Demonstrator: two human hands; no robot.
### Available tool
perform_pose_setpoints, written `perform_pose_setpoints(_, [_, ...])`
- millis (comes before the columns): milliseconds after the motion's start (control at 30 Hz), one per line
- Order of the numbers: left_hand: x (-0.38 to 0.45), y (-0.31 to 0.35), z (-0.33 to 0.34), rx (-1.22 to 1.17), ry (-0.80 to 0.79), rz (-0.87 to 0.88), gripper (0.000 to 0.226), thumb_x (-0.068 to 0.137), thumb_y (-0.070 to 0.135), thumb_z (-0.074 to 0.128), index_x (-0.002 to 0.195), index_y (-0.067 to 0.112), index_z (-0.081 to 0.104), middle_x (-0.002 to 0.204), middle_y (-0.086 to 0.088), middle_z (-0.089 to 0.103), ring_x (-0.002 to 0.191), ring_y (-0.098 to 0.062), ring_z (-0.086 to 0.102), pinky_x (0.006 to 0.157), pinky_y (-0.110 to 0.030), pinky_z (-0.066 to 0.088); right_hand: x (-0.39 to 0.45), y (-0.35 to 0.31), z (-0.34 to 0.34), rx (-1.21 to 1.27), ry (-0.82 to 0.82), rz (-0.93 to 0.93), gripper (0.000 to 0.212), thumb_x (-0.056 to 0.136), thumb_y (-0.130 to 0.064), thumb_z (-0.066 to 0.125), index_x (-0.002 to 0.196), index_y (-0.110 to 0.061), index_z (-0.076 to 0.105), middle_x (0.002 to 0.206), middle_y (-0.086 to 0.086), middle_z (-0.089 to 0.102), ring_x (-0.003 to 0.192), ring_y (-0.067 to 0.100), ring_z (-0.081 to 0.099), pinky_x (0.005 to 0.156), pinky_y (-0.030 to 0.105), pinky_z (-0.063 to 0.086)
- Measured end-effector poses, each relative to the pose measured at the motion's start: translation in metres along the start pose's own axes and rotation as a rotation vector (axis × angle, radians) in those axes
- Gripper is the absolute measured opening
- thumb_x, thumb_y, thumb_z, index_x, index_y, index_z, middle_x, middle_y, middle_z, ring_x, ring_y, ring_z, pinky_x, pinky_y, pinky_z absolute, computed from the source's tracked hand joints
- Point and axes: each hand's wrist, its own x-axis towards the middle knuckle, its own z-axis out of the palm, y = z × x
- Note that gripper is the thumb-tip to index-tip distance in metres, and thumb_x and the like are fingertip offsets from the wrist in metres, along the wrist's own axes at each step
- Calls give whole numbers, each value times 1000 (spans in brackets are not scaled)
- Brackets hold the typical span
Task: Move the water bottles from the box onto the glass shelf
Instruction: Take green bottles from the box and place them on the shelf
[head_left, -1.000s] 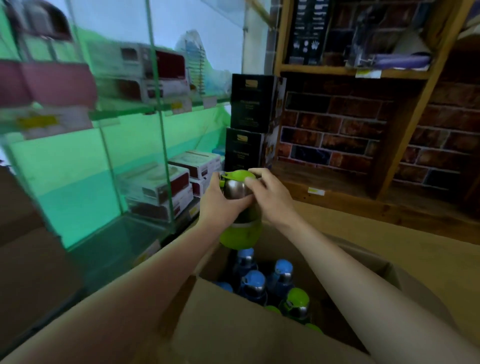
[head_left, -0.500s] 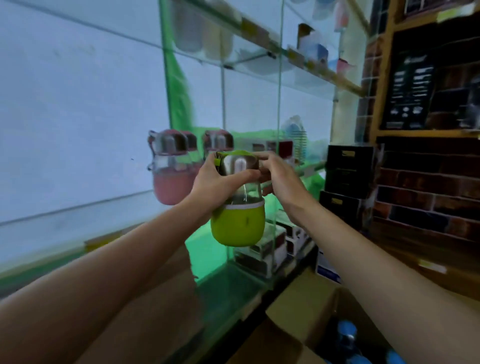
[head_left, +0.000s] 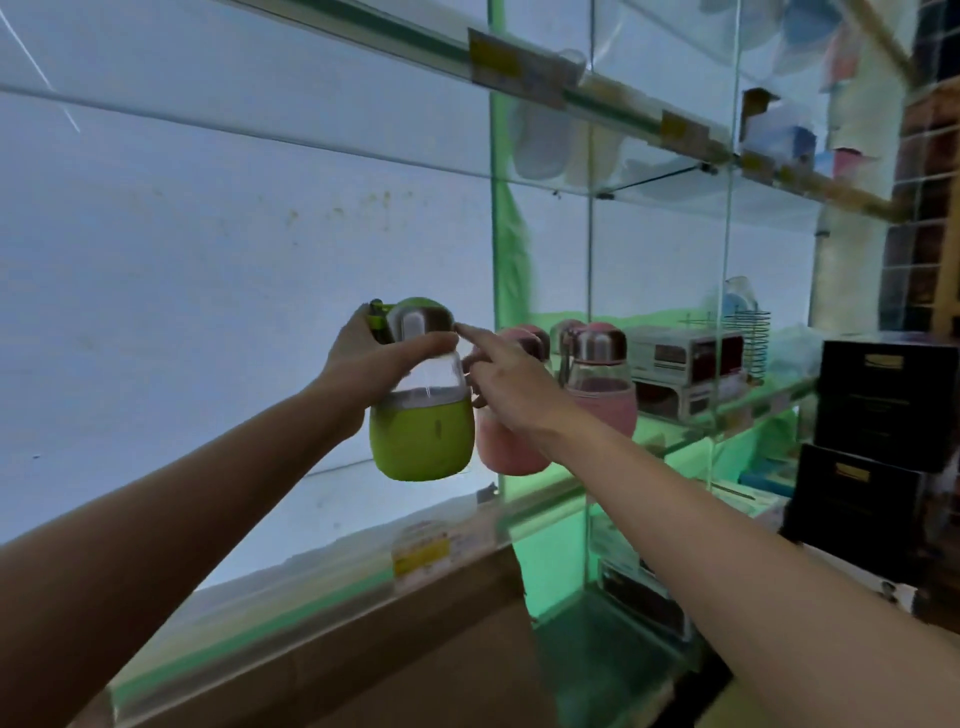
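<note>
Shelving of glass (head_left: 322, 566) before us, price tags along its front edge. Pink bottles (head_left: 602, 384) already stand on it beside a glass divider (head_left: 589, 322), boxed goods (head_left: 680, 364) behind and black boxes (head_left: 883, 400) stacked further right. Green bottle (head_left: 421, 436) hangs above the shelf, just left of the pink ones. Our left hand (head_left: 374, 364) grips its neck; our right hand (head_left: 511, 384), fingers loose, touches only the steel cap with a fingertip.
</note>
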Motion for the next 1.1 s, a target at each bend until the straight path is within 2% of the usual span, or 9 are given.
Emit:
perform_pose_setpoints(67, [11, -12, -7, 67, 51, -21, 64, 52, 43, 85, 104, 21, 54, 100, -2, 65, 91, -23, 62, 75, -34, 50, 8, 5, 11, 23, -29, 62, 59, 84, -8, 35, 142, -18, 37, 130, 8, 52, 127, 30, 46, 107, 47, 39])
perform_pose_setpoints(167, [22, -27, -8, 131, 108, -47, 76, 57, 43, 85, 119, 17, 49, 114, -6, 62, 105, -27, 59, 88, -39, 49, 14, 13, 24, 72, -110, 141, 68, 83, 2, 32, 147, -19, 26, 142, 8, 42, 133, 25, 40, 109, 46, 38])
perform_pose_setpoints(333, [29, -43, -1, 194, 97, -70, 83, 63, 40, 83, 129, 15, 40, 124, -9, 55, 109, -28, 54, 91, -40, 46, 18, 22, 43, 12, -194, 175, 84, 69, -4, 35, 149, -26, 18, 155, 8, 27, 142, 26, 27, 112, 47, 33])
perform_pose_setpoints(500, [31, -43, 1, 342, 54, -19, 89, 67, 41, 81, 132, 12, 28, 125, -14, 51, 113, -32, 53, 86, -37, 44, 22, 27, 44, -7, -175, 190, 78, 76, -2, 38, 148, -23, 19, 154, 7, 28, 141, 26, 29, 111, 47, 34])
perform_pose_setpoints(600, [33, -34, 2, 529, 160, 113, 96, 62, 50, 81, 134, 14, 29, 129, -14, 45, 123, -32, 44, 99, -43, 39, 21, 23, 42, 21, -105, 159, 72, 78, -2, 41, 145, -23, 26, 146, 8, 37, 135, 26, 36, 109, 47, 37])
perform_pose_setpoints(667, [32, -20, 6, 577, 199, 254, 89, 64, 48, 79, 132, 13, 33, 130, -14, 42, 125, -30, 38, 103, -43, 35, 20, 19, 38, 81, -14, 100, 61, 83, 1, 44, 140, -20, 35, 127, 4, 45, 122, 21, 47, 104, 44, 43])
perform_pose_setpoints(800, [29, 19, 38, 409, 144, 445, 63, 73, 25, 74, 125, 11, 42, 124, -10, 48, 120, -25, 40, 97, -35, 37, 17, 3, 12, 66, 223, -20, 43, 86, 0, 51, 126, -15, 46, 105, 6, 56, 95, 21, 59, 74, 27, 55])
perform_pose_setpoints(933, [18, 46, 104, 201, 43, 451, 47, 77, 14, 63, 120, 11, 45, 118, -7, 51, 115, -21, 44, 83, -23, 34, 9, 15, -41, -61, 403, -29, 40, 79, 3, 50, 114, -16, 46, 90, 6, 60, 86, 26, 59, 74, 38, 48])
perform_pose_setpoints(1100, [-7, 51, 196, 35, -180, 361, 45, 76, 13, 63, 117, 11, 45, 114, -10, 54, 106, -25, 53, 84, -31, 43, -31, 57, -115, -237, 491, 144, 46, 80, 5, 49, 124, -8, 48, 93, 8, 59, 85, 22, 56, 74, 32, 44])
